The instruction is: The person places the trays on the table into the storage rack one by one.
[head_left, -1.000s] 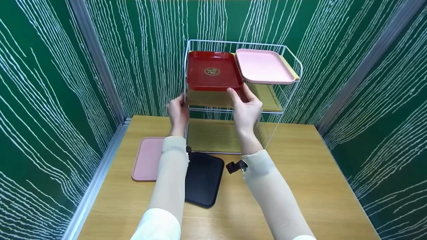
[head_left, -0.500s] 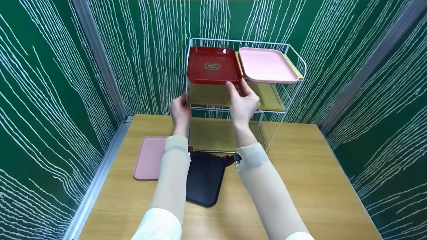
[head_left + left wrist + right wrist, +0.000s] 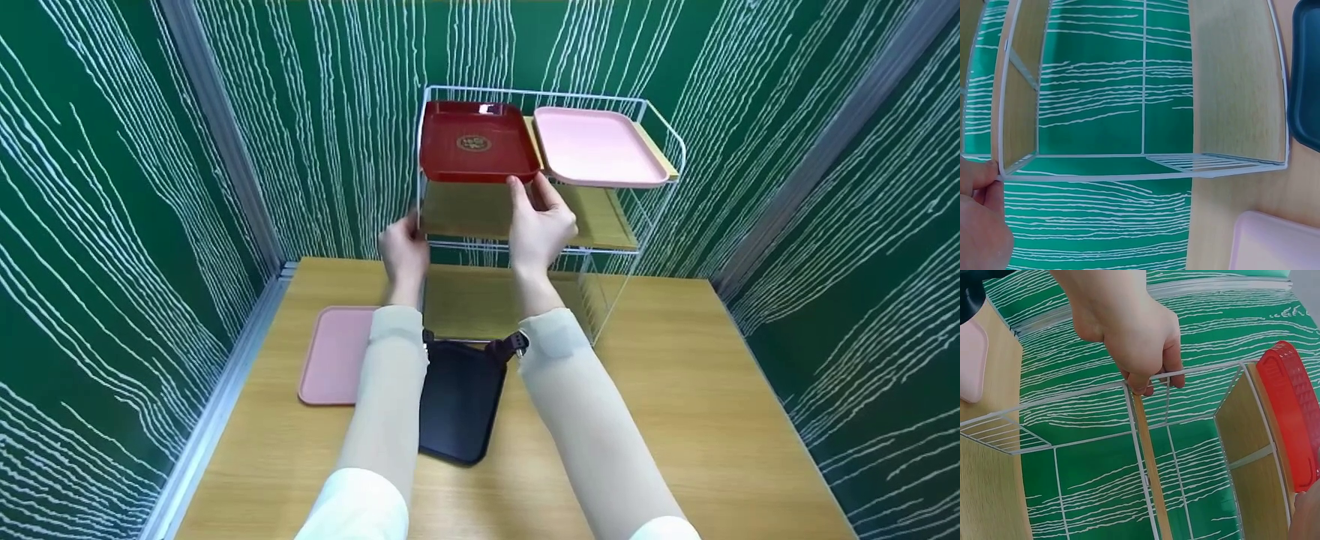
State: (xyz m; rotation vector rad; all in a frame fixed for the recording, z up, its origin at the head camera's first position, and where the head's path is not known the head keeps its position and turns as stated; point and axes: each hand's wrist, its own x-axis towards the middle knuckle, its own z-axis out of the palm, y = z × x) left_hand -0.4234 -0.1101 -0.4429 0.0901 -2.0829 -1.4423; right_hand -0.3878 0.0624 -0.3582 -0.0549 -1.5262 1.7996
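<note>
On the left half of the top shelf of a white wire rack (image 3: pixel 645 150) lies a red tray (image 3: pixel 480 161) with a gold emblem. My right hand (image 3: pixel 541 225) pinches the tray's front right corner, thumb at the front lip and the other fingers partly hidden. My left hand (image 3: pixel 403 251) grips the rack's left front side at the middle shelf; the left wrist view shows its fingers (image 3: pixel 979 177) on that shelf's corner. In the right wrist view the left hand (image 3: pixel 1140 343) holds the frame, with the red tray (image 3: pixel 1292 410) at the right.
A pink tray (image 3: pixel 600 146) sits on the top shelf's right half. Below the rack, a black tray (image 3: pixel 461 405) and another pink tray (image 3: pixel 337 356) lie on the wooden table (image 3: pixel 675 390). Green walls with white streaks (image 3: pixel 847 247) enclose the table's back and sides.
The red tray has slid further back on the top shelf, and its front edge has lowered. My right hand has followed it forward and left; the left hand keeps its grip on the rack.
</note>
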